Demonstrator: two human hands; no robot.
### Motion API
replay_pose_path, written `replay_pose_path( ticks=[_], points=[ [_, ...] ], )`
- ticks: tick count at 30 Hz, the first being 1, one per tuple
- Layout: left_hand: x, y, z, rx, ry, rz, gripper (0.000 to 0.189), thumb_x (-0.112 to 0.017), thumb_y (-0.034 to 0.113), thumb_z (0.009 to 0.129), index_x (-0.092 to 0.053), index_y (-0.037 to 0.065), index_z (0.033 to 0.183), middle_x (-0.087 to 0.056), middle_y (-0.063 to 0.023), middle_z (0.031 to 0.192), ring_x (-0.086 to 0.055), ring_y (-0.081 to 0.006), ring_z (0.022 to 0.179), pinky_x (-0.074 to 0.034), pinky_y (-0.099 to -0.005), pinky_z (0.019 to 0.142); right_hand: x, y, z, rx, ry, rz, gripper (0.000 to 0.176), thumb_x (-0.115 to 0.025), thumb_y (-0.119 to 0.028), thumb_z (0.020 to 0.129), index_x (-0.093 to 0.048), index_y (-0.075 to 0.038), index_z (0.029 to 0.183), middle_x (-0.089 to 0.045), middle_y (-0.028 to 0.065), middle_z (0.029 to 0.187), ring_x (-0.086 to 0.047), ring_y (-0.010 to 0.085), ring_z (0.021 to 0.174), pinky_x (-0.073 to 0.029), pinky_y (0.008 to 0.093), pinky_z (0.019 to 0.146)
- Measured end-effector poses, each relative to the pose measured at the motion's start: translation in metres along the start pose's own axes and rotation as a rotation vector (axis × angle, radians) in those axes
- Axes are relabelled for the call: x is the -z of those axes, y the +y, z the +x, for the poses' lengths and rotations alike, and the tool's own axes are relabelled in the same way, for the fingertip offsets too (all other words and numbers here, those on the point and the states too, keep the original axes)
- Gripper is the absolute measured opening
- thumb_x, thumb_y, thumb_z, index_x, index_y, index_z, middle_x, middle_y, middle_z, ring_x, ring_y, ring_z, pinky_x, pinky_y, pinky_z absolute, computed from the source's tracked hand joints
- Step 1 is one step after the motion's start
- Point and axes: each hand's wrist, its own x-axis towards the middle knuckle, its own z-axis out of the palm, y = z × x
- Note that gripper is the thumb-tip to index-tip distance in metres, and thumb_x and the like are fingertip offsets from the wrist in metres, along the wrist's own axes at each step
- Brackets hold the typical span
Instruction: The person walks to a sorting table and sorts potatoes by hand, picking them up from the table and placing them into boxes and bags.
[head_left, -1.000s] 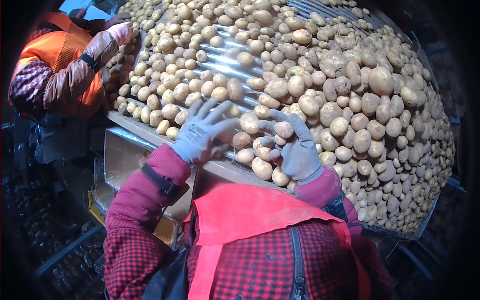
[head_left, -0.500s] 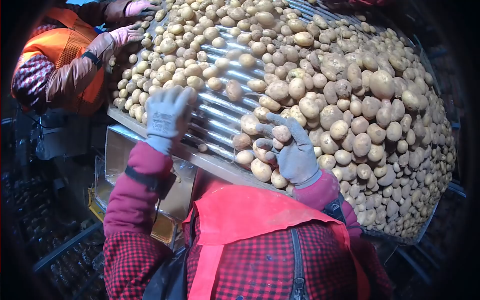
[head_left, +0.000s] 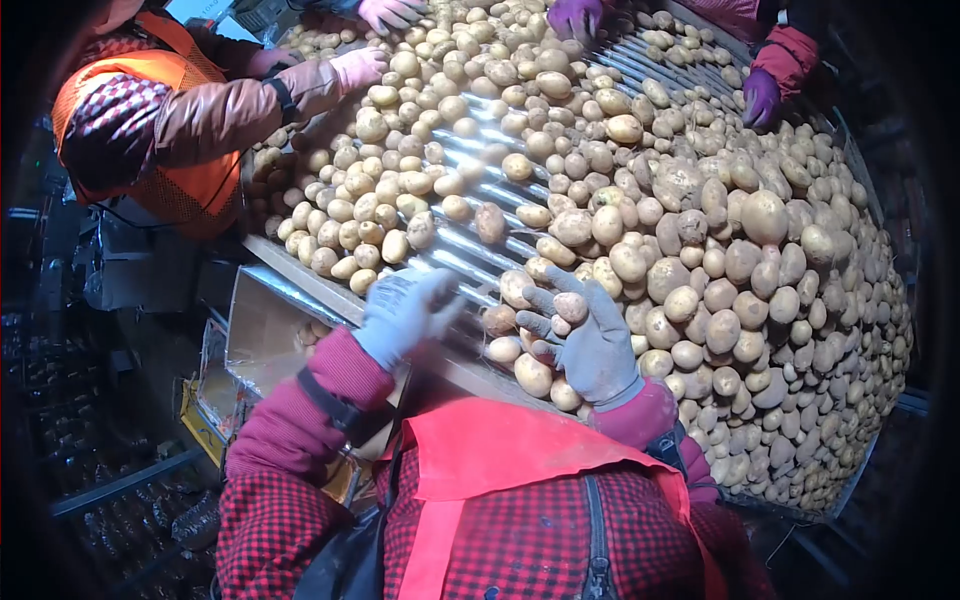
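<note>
My left hand [head_left: 405, 312], in a grey work glove, hovers over the near edge of the metal rollers [head_left: 475, 265]. Its fingers are curled and smeared by motion, and what they may hold is hidden. To the right, my right hand [head_left: 595, 345] is gloved in grey too, palm turned up, fingers bent around a small potato [head_left: 570, 307]. Loose potatoes [head_left: 533, 375] lie right beside its fingertips. One brownish potato [head_left: 489, 222] sits alone on the rollers, beyond my left hand.
A big heap of potatoes [head_left: 740, 300] covers the right side. At the left, a person in an orange vest [head_left: 150, 75] reaches in with a pink glove [head_left: 358, 68]. Purple gloves [head_left: 762, 98] work at the far side. An open cardboard box [head_left: 275, 325] stands below the near edge.
My left hand has moved right and toward my body, away from the potatoes at the left. A second small potato now shows in my right hand. Purple-gloved hands have come into view.
</note>
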Motion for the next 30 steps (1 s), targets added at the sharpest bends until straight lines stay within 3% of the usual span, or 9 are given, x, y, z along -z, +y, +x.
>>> replay_pose_path(
  ticks=[2, 4, 6, 10, 14, 20, 24, 25, 30],
  points=[
    [0.007, 0.04, 0.005, -0.332, 0.165, -0.077, 0.023, -0.072, 0.022, 0.089, -0.07, 0.009, 0.108, -0.071, -0.0106, 0.087, -0.069, -0.0315, 0.081, -0.053, -0.0447, 0.079, -0.007, -0.005, -0.001, -0.041, 0.037, -0.003, 0.057, -0.044, -0.047, 0.106, -0.045, -0.008, 0.148, -0.061, 0.0111, 0.132, -0.063, 0.0257, 0.117, -0.053, 0.0384, 0.095],
    [0.012, 0.07, 0.015, -0.679, 0.201, -0.147, 0.036, -0.073, 0.022, 0.089, -0.068, 0.007, 0.121, -0.07, -0.0137, 0.11, -0.068, -0.0315, 0.098, -0.051, -0.0439, 0.089, -0.011, 0.003, 0.007, 0.146, 0.011, -0.142, 0.058, -0.035, -0.047, 0.109, -0.046, -0.006, 0.149, -0.064, 0.0086, 0.125, -0.063, 0.0183, 0.11, -0.053, 0.0301, 0.093],
    [0.016, 0.085, 0.031, -0.774, 0.205, -0.126, 0.046, -0.073, 0.022, 0.09, -0.063, 0.007, 0.131, -0.064, -0.0161, 0.129, -0.062, -0.0337, 0.113, -0.047, -0.0451, 0.099, -0.008, 0.0, 0.001, 0.101, -0.021, 0.061, 0.053, -0.038, -0.044, 0.109, -0.047, -0.005, 0.144, -0.063, 0.008, 0.121, -0.062, 0.0181, 0.11, -0.054, 0.0306, 0.093],
    [0.009, 0.062, 0.097, -0.638, 0.371, -0.111, 0.046, -0.071, 0.022, 0.09, -0.063, 0.007, 0.133, -0.063, -0.0174, 0.131, -0.06, -0.0359, 0.119, -0.046, -0.0459, 0.102, 0.003, -0.015, -0.006, -0.045, 0.028, 0.287, 0.05, -0.051, -0.046, 0.105, -0.049, -0.012, 0.142, -0.06, 0.0128, 0.128, -0.062, 0.0231, 0.1, -0.057, 0.0339, 0.078],
    [0.014, 0.083, 0.18, -0.739, 0.504, 0.097, 0.05, -0.072, 0.027, 0.088, -0.061, 0.008, 0.133, -0.063, -0.0157, 0.129, -0.058, -0.0351, 0.117, -0.045, -0.0452, 0.102, 0.005, -0.022, 0.002, -0.119, -0.107, 0.501, 0.05, -0.055, -0.05, 0.103, -0.054, -0.012, 0.136, -0.063, 0.0144, 0.12, -0.06, 0.0204, 0.081, -0.044, 0.0236, 0.054],
    [-0.001, 0.138, 0.302, -0.83, 0.497, 0.184, 0.055, -0.066, 0.035, 0.092, -0.053, 0.013, 0.14, -0.057, -0.0138, 0.133, -0.05, -0.035, 0.127, -0.033, -0.0521, 0.11, 0.029, -0.02, 0.009, -0.13, -0.219, 0.48, 0.048, -0.052, -0.043, 0.104, -0.054, -0.012, 0.141, -0.062, 0.0174, 0.128, -0.059, 0.0203, 0.082, -0.046, 0.0233, 0.06],
    [-0.017, 0.194, 0.313, -1.16, 0.223, 0.146, 0.053, -0.066, 0.04, 0.09, -0.056, 0.014, 0.135, -0.057, -0.0135, 0.131, -0.049, -0.0347, 0.128, -0.03, -0.0527, 0.114, 0.035, -0.022, 0.014, -0.115, -0.143, 0.305, 0.053, -0.05, -0.043, 0.104, -0.046, -0.012, 0.147, -0.058, 0.0172, 0.135, -0.065, 0.0205, 0.093, -0.049, 0.0242, 0.065],
    [-0.031, 0.193, 0.32, -1.1, 0.12, 0.144, 0.05, -0.067, 0.04, 0.088, -0.059, 0.016, 0.131, -0.057, -0.0121, 0.13, -0.049, -0.0339, 0.128, -0.027, -0.055, 0.116, 0.036, -0.022, 0.013, -0.122, -0.107, 0.279, 0.054, -0.051, -0.042, 0.104, -0.046, -0.012, 0.147, -0.058, 0.0172, 0.136, -0.065, 0.0206, 0.095, -0.05, 0.0244, 0.067],
    [-0.029, 0.145, 0.37, -0.843, 0.452, 0.296, 0.047, -0.066, 0.044, 0.087, -0.06, 0.016, 0.124, -0.053, -0.005, 0.137, -0.049, -0.0324, 0.126, -0.033, -0.0591, 0.107, 0.058, -0.024, 0.02, -0.32, -0.004, 0.296, 0.055, -0.052, -0.037, 0.102, -0.043, -0.01, 0.15, -0.057, 0.016, 0.138, -0.065, 0.0201, 0.099, -0.049, 0.0276, 0.07]
  ],
)
